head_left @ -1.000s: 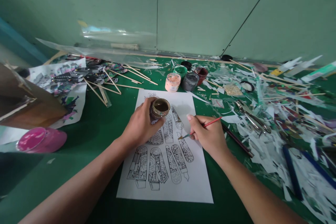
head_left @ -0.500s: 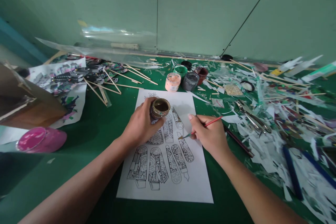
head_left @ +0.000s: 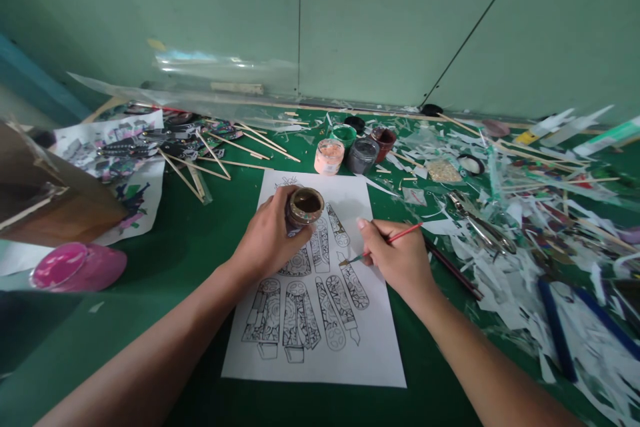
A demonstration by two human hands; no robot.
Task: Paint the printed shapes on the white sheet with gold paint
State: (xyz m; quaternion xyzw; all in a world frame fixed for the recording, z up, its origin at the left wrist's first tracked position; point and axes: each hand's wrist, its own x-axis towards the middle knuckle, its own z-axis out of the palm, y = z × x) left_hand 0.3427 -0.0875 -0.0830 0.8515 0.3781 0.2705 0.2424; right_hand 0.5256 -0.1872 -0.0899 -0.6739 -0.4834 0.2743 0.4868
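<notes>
A white sheet (head_left: 320, 353) printed with black line drawings lies on the green mat in front of me. My left hand (head_left: 267, 240) is closed around a small open paint jar (head_left: 305, 205) with dark brownish paint, held over the upper part of the sheet. My right hand (head_left: 400, 257) pinches a thin red-handled paintbrush (head_left: 395, 238). The brush tip rests on one of the drawn shapes near the sheet's middle.
Small paint pots, peach (head_left: 329, 155), grey (head_left: 363, 155), green (head_left: 344, 134) and dark red (head_left: 383, 139), stand beyond the sheet. Wooden sticks (head_left: 215, 159) and printed sheets lie at left, a pink lid (head_left: 77, 267) near the left edge. Paper scraps, scissors (head_left: 477, 223) and dark pencils crowd the right.
</notes>
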